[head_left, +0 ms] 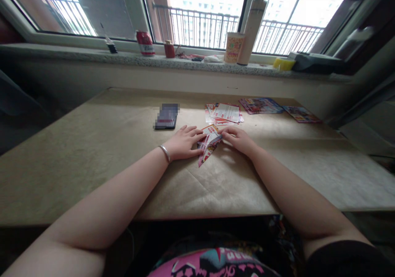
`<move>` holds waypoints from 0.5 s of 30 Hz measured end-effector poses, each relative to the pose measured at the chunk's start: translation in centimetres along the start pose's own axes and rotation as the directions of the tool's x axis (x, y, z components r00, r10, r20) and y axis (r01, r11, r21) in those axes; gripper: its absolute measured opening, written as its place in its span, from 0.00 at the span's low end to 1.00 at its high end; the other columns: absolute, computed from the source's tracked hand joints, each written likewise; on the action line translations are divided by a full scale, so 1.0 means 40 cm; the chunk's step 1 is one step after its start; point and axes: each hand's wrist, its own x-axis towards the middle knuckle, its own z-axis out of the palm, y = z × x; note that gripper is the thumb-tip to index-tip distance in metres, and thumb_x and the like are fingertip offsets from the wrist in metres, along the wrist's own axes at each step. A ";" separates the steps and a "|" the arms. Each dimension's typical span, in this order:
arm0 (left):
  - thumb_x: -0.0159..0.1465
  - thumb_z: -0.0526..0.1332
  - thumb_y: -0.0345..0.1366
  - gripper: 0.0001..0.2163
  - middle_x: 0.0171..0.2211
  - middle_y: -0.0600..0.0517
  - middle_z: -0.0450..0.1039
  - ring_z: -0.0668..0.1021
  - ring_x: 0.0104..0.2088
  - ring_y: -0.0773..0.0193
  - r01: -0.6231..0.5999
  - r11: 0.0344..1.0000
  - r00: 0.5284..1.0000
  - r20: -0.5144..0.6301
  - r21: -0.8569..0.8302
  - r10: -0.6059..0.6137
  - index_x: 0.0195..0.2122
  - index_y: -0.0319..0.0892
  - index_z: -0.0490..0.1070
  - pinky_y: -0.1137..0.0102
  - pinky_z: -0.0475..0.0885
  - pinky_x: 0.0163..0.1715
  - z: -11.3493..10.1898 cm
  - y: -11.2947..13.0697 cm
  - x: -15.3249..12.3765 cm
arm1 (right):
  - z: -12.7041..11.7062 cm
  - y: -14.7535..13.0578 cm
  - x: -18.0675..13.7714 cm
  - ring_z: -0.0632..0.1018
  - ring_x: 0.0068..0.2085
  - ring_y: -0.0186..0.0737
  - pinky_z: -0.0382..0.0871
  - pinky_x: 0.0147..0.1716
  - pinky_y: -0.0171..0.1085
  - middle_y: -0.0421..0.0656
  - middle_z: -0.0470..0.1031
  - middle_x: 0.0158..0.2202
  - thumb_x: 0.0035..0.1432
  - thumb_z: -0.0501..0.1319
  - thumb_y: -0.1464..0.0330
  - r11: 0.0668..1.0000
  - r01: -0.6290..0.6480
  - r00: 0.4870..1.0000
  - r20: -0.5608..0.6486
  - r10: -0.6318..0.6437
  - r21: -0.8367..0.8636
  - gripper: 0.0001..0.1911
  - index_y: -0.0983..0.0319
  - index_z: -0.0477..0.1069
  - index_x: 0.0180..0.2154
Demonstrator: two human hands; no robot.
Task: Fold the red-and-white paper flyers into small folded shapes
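Observation:
A partly folded printed paper [210, 139] lies on the table in front of me, with a pointed corner toward my body. My left hand [186, 142], a silver bracelet at its wrist, rests with spread fingers on the paper's left side. At the paper's right edge, my right hand [237, 139] pinches a raised fold between thumb and fingers. Just beyond the paper is a loose pile of printed leaflets [226, 112], white with red and orange print.
A dark phone [167, 116] lies left of the leaflets. Colourful leaflet stacks [262, 105] sit at the back right of the table [92, 145]. On the windowsill stand a red can [145, 43], a paper cup [233, 47] and a tall cardboard tube [251, 32].

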 end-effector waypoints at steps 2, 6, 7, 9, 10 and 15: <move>0.63 0.51 0.59 0.30 0.61 0.50 0.63 0.59 0.63 0.49 0.028 0.999 0.999 -0.019 0.029 -0.027 0.63 0.50 0.60 0.54 0.49 0.63 -0.002 0.002 -0.001 | -0.006 -0.006 -0.003 0.77 0.42 0.43 0.68 0.48 0.43 0.44 0.79 0.36 0.63 0.52 0.58 0.997 -0.067 0.998 0.022 0.067 0.038 0.18 0.61 0.75 0.30; 0.64 0.50 0.58 0.30 0.61 0.49 0.63 0.58 0.64 0.48 0.080 0.995 0.997 -0.023 0.060 -0.079 0.63 0.49 0.59 0.55 0.51 0.63 -0.005 0.003 -0.001 | -0.015 -0.011 -0.005 0.77 0.37 0.40 0.67 0.42 0.39 0.43 0.79 0.31 0.64 0.49 0.57 0.996 -0.093 0.995 0.042 0.092 0.014 0.23 0.61 0.74 0.25; 0.64 0.50 0.58 0.30 0.60 0.49 0.63 0.58 0.64 0.48 0.091 0.994 0.996 -0.022 0.062 -0.089 0.63 0.48 0.59 0.55 0.51 0.63 -0.006 0.003 -0.001 | -0.016 -0.013 -0.005 0.77 0.36 0.40 0.67 0.40 0.38 0.43 0.78 0.31 0.63 0.52 0.58 0.993 -0.101 0.994 0.038 0.103 -0.056 0.21 0.61 0.75 0.26; 0.64 0.51 0.58 0.31 0.60 0.48 0.64 0.59 0.64 0.48 0.111 0.992 0.994 -0.020 0.064 -0.110 0.64 0.47 0.58 0.56 0.51 0.63 -0.006 0.003 -0.001 | -0.018 -0.015 -0.005 0.76 0.34 0.41 0.66 0.37 0.38 0.43 0.78 0.30 0.59 0.56 0.59 0.971 -0.111 0.992 0.029 0.119 -0.213 0.16 0.61 0.77 0.27; 0.64 0.51 0.57 0.31 0.60 0.48 0.64 0.59 0.64 0.48 0.120 0.991 0.993 -0.020 0.064 -0.119 0.64 0.47 0.58 0.56 0.51 0.63 -0.006 0.003 -0.001 | -0.019 -0.015 -0.005 0.76 0.34 0.41 0.66 0.37 0.38 0.43 0.78 0.30 0.58 0.58 0.60 0.957 -0.107 0.993 0.029 0.119 -0.270 0.14 0.60 0.77 0.28; 0.64 0.50 0.57 0.32 0.65 0.49 0.57 0.56 0.66 0.50 0.123 0.992 0.992 -0.012 0.018 -0.123 0.65 0.46 0.54 0.58 0.50 0.64 0.000 0.001 -0.002 | -0.024 -0.012 -0.010 0.76 0.42 0.42 0.68 0.45 0.41 0.44 0.79 0.38 0.54 0.63 0.64 0.933 0.080 0.990 0.134 -0.035 -0.350 0.07 0.59 0.78 0.33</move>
